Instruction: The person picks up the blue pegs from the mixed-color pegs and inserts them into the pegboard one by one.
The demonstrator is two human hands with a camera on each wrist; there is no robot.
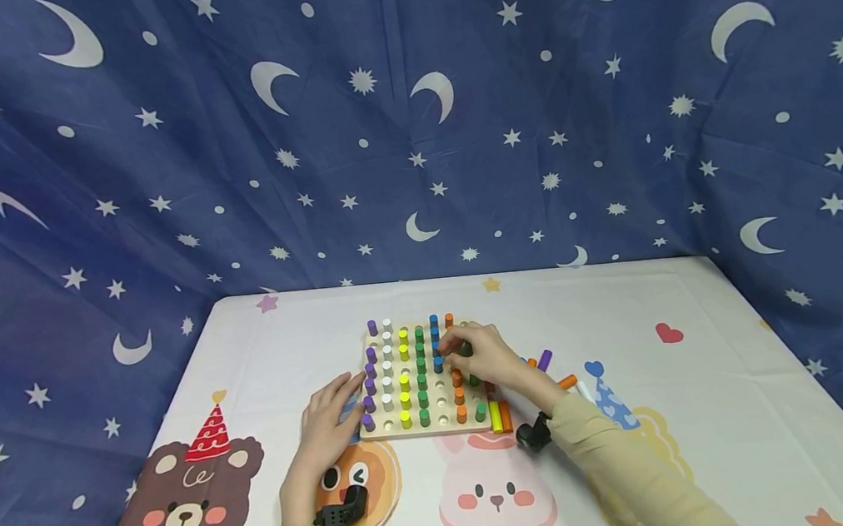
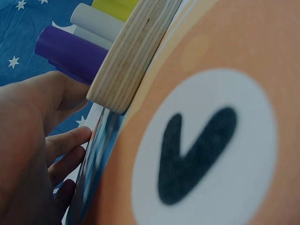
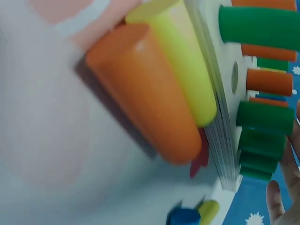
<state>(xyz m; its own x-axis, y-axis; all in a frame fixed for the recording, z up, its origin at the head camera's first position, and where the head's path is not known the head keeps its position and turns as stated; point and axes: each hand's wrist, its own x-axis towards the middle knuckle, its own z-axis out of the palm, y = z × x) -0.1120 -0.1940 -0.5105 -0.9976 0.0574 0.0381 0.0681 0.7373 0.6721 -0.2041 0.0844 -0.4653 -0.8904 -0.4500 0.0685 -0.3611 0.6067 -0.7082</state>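
A wooden pegboard (image 1: 399, 434) holds columns of purple, white, yellow, green, blue and orange pegs. My right hand (image 1: 484, 356) reaches over its right half, thumb and index finger pinching at a blue peg (image 1: 438, 365) in the blue column; the fingertips partly cover that column. In the right wrist view, fingers (image 3: 291, 164) show at the edge beside green pegs (image 3: 265, 117). At the board's left side lies my left hand (image 1: 327, 421), fingers extended and holding nothing. Its thumb (image 2: 65, 91) is right at the board's edge under a purple peg (image 2: 70, 54).
Against the board's right side lie a yellow peg (image 1: 496, 417) and an orange peg (image 1: 506, 417). Farther right are loose pegs, including a purple one (image 1: 545, 360) and an orange one (image 1: 567, 382). The white tablecloth (image 1: 706, 422) carries cartoon prints; a blue starry curtain (image 1: 350, 135) hangs behind.
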